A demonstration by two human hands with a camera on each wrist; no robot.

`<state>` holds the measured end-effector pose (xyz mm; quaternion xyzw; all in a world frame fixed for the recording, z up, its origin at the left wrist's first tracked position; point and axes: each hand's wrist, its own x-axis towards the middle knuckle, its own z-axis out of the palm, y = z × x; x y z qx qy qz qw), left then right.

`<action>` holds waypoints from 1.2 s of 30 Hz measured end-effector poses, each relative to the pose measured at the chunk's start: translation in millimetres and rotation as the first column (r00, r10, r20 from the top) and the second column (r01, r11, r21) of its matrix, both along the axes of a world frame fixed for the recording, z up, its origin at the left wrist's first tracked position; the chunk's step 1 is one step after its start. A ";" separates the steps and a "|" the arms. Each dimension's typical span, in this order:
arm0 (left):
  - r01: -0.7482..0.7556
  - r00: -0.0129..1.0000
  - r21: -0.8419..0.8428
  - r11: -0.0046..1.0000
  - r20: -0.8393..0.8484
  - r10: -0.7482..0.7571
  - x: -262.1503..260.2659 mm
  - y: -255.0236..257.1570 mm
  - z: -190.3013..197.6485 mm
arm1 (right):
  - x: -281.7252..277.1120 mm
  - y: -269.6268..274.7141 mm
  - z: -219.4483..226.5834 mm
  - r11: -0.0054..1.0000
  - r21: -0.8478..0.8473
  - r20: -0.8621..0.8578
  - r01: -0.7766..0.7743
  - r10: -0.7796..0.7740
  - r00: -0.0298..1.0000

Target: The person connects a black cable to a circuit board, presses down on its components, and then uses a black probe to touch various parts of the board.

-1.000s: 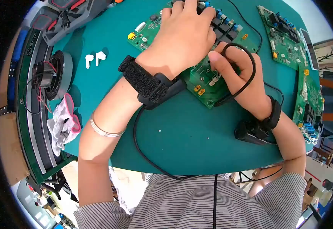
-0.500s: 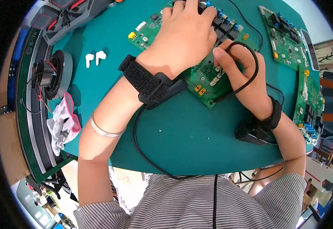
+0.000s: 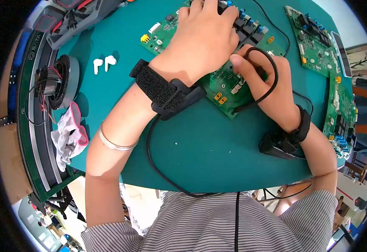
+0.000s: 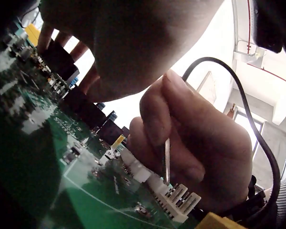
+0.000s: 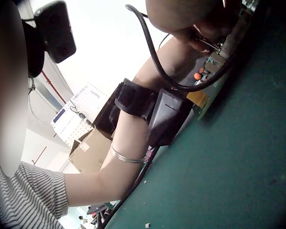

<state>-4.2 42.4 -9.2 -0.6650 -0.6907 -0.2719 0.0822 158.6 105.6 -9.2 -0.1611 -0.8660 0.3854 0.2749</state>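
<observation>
A green circuit board (image 3: pixel 222 86) lies on the table under both hands. The left hand (image 3: pixel 204 40) rests over its black components, fingers spread and reaching down to them in the left wrist view. At the board's near right part, the right hand (image 3: pixel 269 82) pinches a thin metal tool (image 4: pixel 167 162) between thumb and fingers. The tool's tip is down at a row of white connectors (image 4: pixel 178 202); whether it touches them cannot be told. A black cable (image 3: pixel 274 69) loops over the right hand. The tool's upper part is hidden by the fingers.
More circuit boards (image 3: pixel 311 40) and a phone (image 3: pixel 340 54) lie at the right. White earbuds (image 3: pixel 110 62), a pink-edged glove (image 3: pixel 71 134), a black roll (image 3: pixel 68 82) and a grey case (image 3: pixel 80 23) are at the left. A black device (image 3: pixel 276 145) sits by the right wrist.
The right hand has shifted slightly over the connectors, and the cable loop moved right, then back left. The left hand has stayed in place on the board.
</observation>
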 end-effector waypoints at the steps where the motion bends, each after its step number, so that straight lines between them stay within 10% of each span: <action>1: -0.002 1.000 0.029 1.000 -0.018 0.003 0.2 0.1 -0.6 | -0.4 0.2 -0.5 1.000 0.000 0.000 0.000 0.000 1.000; 36: -0.008 1.000 0.007 1.000 -0.008 0.008 1.0 0.4 0.2 | -0.9 5.3 -9.7 1.000 0.005 -0.103 -0.003 0.004 0.995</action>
